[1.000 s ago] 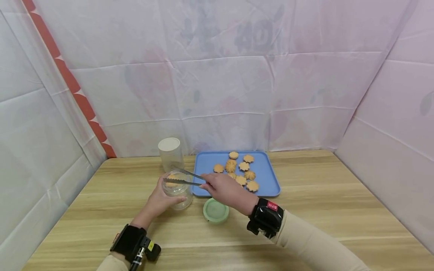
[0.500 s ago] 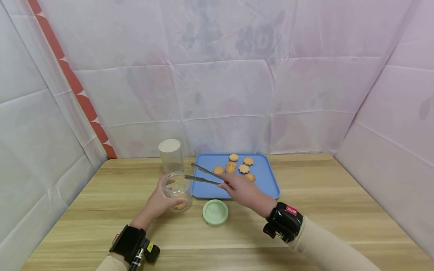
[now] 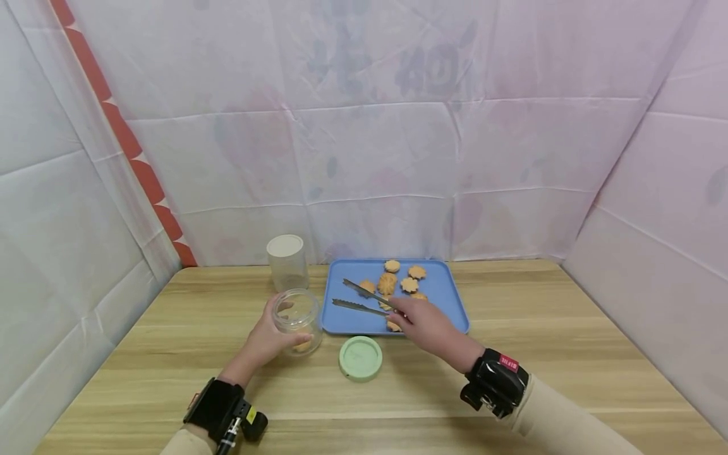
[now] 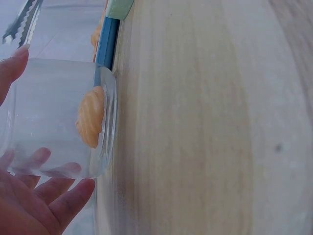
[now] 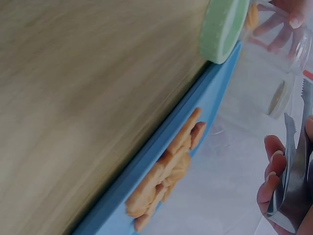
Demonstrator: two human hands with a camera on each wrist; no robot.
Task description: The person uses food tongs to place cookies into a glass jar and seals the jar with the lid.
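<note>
I am seeing the right hand (image 3: 425, 323) drawing the metal tongs (image 3: 364, 298) back from the clear jar (image 3: 297, 318) to over the blue tray (image 3: 449, 303), their arms now standing apart, empty.

Head view: the left hand (image 3: 267, 340) is wrapping its fingers round the jar near the surface's left edge, steadying it; the round green lid (image 3: 361, 357) is lying beside it.

Left wrist: a ridged, flower-shaped biscuit (image 4: 91, 124) is resting on the jar's glassy bottom.

Right wrist: fingers (image 5: 272, 169) are curling round the tongs' smooth steel.

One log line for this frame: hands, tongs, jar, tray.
left hand: holds open jar, one cookie inside | right hand: holds tongs, open, empty, over blue tray | green lid: on table
</note>
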